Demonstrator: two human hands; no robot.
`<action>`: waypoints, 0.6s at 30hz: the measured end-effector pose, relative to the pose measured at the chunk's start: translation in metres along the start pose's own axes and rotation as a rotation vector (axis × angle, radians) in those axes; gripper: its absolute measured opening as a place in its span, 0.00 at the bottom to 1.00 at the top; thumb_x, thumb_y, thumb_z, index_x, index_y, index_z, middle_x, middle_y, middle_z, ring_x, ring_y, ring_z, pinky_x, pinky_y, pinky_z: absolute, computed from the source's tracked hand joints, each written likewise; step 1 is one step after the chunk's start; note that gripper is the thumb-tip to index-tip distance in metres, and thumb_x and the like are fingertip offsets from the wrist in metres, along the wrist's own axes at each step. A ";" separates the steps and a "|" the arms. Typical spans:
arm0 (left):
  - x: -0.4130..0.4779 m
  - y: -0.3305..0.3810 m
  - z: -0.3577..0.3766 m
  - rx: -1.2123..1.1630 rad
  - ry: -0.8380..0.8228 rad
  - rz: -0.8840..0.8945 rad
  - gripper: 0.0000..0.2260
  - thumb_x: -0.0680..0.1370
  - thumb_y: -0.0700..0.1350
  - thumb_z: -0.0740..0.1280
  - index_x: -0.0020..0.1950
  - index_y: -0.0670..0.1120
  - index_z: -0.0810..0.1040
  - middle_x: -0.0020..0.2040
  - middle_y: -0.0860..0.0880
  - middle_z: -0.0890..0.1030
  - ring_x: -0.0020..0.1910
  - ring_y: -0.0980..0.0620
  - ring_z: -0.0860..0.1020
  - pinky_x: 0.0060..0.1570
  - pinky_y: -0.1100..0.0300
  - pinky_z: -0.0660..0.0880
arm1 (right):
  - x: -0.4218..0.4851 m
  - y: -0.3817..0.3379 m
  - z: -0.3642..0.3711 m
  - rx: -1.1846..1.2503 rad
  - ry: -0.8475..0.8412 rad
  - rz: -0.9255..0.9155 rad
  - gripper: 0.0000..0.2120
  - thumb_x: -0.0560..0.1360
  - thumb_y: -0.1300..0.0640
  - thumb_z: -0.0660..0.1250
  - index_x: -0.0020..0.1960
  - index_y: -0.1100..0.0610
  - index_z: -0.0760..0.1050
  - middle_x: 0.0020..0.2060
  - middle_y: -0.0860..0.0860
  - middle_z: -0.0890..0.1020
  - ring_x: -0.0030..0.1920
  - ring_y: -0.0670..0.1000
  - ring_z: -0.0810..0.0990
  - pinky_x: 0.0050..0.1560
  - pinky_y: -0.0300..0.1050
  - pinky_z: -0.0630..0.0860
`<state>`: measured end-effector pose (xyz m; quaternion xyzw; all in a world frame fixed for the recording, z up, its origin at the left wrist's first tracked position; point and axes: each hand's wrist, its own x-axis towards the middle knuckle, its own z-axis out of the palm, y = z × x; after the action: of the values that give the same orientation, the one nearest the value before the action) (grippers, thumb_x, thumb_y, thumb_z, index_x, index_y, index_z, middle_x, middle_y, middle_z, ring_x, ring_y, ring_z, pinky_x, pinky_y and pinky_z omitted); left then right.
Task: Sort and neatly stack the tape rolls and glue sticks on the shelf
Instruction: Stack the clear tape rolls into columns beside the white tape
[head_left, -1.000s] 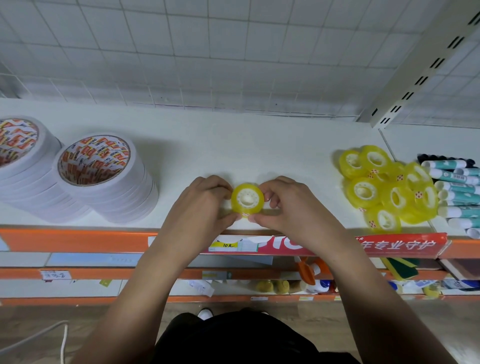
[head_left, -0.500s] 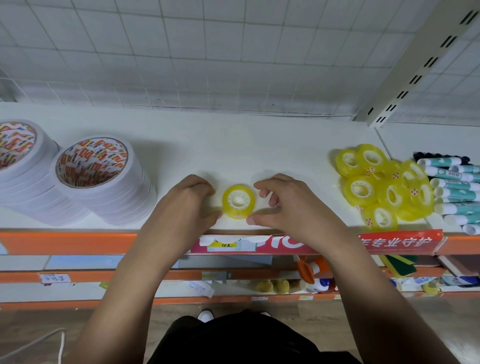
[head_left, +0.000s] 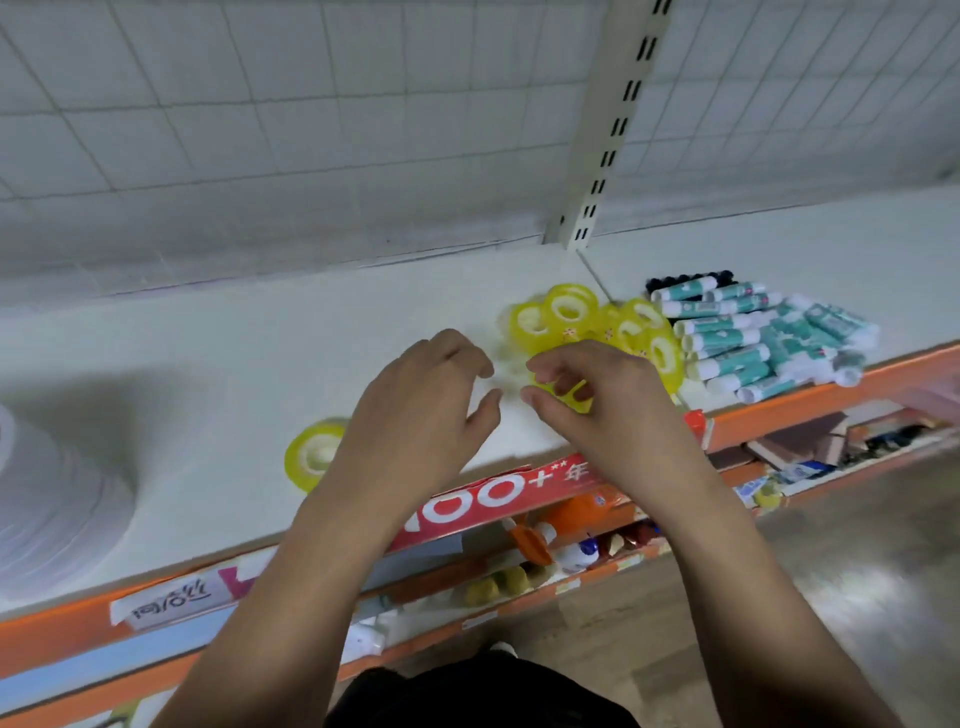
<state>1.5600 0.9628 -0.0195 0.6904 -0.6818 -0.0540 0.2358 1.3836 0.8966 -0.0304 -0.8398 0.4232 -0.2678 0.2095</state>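
Tape rolls (head_left: 551, 332) heaped beside glue sticks (head_left: 748, 338), R hand (head_left: 597, 402) partly covering.

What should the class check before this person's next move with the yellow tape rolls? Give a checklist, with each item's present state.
1. Left hand free: ok, open and holding nothing.
2. Right hand has a roll: ok, its fingers curl round a yellow roll at the pile's edge.
3. Grip firm: cannot tell, the picture is blurred.
4. Single roll set on the shelf: ok, it lies alone, left of the hands.
5. Yellow pile stacked: not ok, a loose heap.
6. Glue sticks stacked: not ok, jumbled.
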 end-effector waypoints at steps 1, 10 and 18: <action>0.006 0.006 0.005 0.004 -0.024 0.014 0.13 0.80 0.52 0.62 0.60 0.49 0.78 0.59 0.53 0.76 0.56 0.51 0.75 0.54 0.54 0.74 | -0.003 0.007 -0.008 -0.009 0.028 0.022 0.07 0.74 0.54 0.73 0.52 0.53 0.81 0.45 0.47 0.81 0.41 0.44 0.77 0.44 0.38 0.74; 0.036 0.040 0.034 -0.010 -0.103 0.082 0.14 0.80 0.53 0.63 0.63 0.50 0.76 0.61 0.54 0.75 0.59 0.51 0.75 0.56 0.55 0.72 | -0.014 0.065 -0.044 -0.106 0.207 0.165 0.11 0.75 0.54 0.73 0.56 0.54 0.80 0.49 0.46 0.77 0.48 0.46 0.76 0.46 0.33 0.68; 0.047 0.061 0.053 0.013 -0.112 0.085 0.18 0.79 0.55 0.63 0.68 0.50 0.73 0.64 0.53 0.73 0.62 0.51 0.73 0.56 0.57 0.71 | -0.011 0.088 -0.047 -0.104 0.163 0.203 0.20 0.74 0.52 0.72 0.65 0.53 0.75 0.61 0.51 0.75 0.63 0.55 0.73 0.61 0.45 0.70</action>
<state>1.4863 0.9063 -0.0304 0.6581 -0.7231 -0.0782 0.1949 1.2958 0.8504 -0.0479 -0.7779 0.5349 -0.2902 0.1566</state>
